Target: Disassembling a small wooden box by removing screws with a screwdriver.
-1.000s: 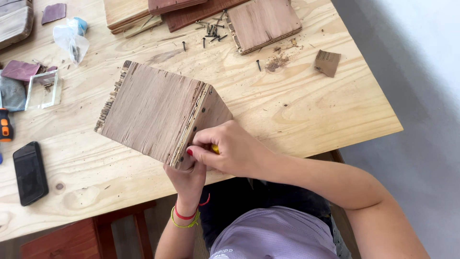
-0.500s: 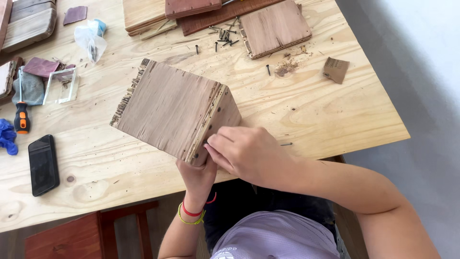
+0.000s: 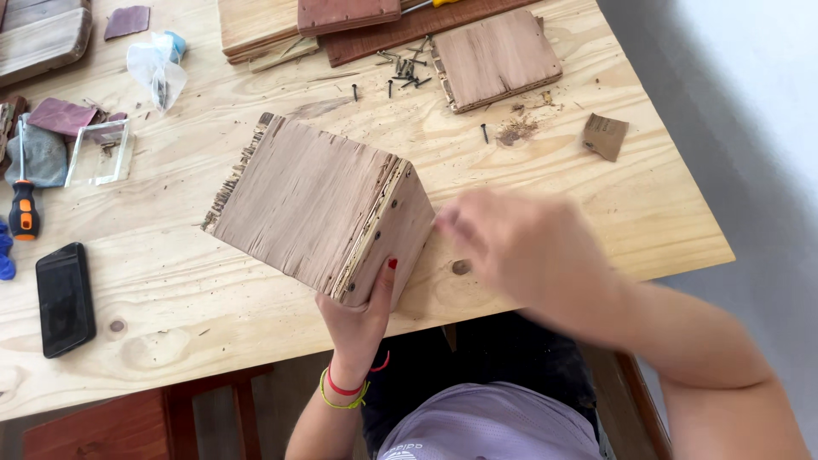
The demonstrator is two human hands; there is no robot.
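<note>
1. While the left hand (image 3: 362, 311) grips the near lower corner of the wooden box (image 3: 319, 209) from beneath, thumb up against its end face, the box sits tilted at the middle of the frame, resting on the bench (image 3: 596, 196).
2. Its broad top face slopes toward the upper left of the frame; the far left edge is rough and splintered, and a row of small dark nail or screw heads runs along the seam near the right edge.
3. To the right of the box, the right hand (image 3: 520, 247) is blurred, its fingers just beside the end face of the box. I cannot tell whether it is spread or closed, or whether it holds anything.
4. At the top centre of the frame lie several boards: a square wooden panel (image 3: 498, 60) and, left of it, a stack of planks (image 3: 281, 30).
5. Loose nails (image 3: 400, 72) are scattered between the planks and the panel, with one more below the panel next to a small heap of sawdust (image 3: 515, 132).
6. A scrap of sandpaper (image 3: 605, 136) lies toward the right edge of the bench.
7. At the left of the frame sit a screwdriver (image 3: 23, 209) with an orange and black handle, a black phone (image 3: 64, 298), a clear plastic piece (image 3: 100, 153) and a crumpled plastic bag (image 3: 158, 64).
</note>
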